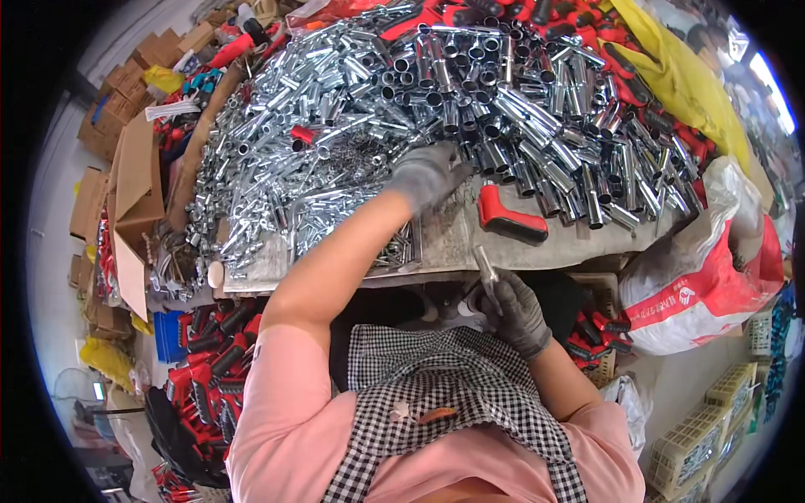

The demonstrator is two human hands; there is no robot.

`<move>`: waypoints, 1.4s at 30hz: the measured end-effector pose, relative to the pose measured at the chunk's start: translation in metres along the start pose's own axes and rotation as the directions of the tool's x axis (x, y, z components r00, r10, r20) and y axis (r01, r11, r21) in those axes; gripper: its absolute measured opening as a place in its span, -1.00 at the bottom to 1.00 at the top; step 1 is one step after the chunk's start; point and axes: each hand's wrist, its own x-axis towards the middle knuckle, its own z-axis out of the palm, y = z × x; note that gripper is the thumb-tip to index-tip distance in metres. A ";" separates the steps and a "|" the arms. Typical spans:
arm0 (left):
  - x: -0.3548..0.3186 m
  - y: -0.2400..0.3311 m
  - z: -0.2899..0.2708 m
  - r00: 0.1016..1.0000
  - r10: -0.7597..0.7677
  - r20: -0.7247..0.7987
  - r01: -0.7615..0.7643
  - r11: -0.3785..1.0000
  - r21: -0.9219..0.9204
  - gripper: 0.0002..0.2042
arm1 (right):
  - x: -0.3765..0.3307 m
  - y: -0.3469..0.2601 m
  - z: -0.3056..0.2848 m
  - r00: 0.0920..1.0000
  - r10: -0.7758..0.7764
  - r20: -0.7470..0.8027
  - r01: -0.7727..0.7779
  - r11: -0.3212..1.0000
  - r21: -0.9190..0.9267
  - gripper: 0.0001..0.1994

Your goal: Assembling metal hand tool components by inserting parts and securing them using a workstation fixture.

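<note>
Grey fabric gloves cover both of the person's hands. The right hand (518, 317), held low before the near edge of the worktable (599, 245), pinches a slender, shiny silver metal tube (485, 265) between thumb and fingers; the tube tilts, its free end pointing up and away from the body. The left hand (429, 176) reaches farther forward, back upward and fingers bent, at the near margin of a heap of loose chrome-bright metal tubes (537, 126); whether its fingertips grip anything cannot be told. Just right of that hand, a red-and-black pistol-shaped handle (511, 220) lies on the table's bare front strip. Thin dark metal pieces (356, 159) are heaped to the left hand's left. Beside the table's right end sits a red-and-white woven sack (700, 289).
</note>
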 end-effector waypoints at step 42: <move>-0.256 -0.068 -0.016 0.991 0.057 -0.124 -0.134 0.270 -0.953 -0.70 | 0.006 -0.125 0.070 0.838 -0.230 0.495 0.537 0.510 -0.671 -0.65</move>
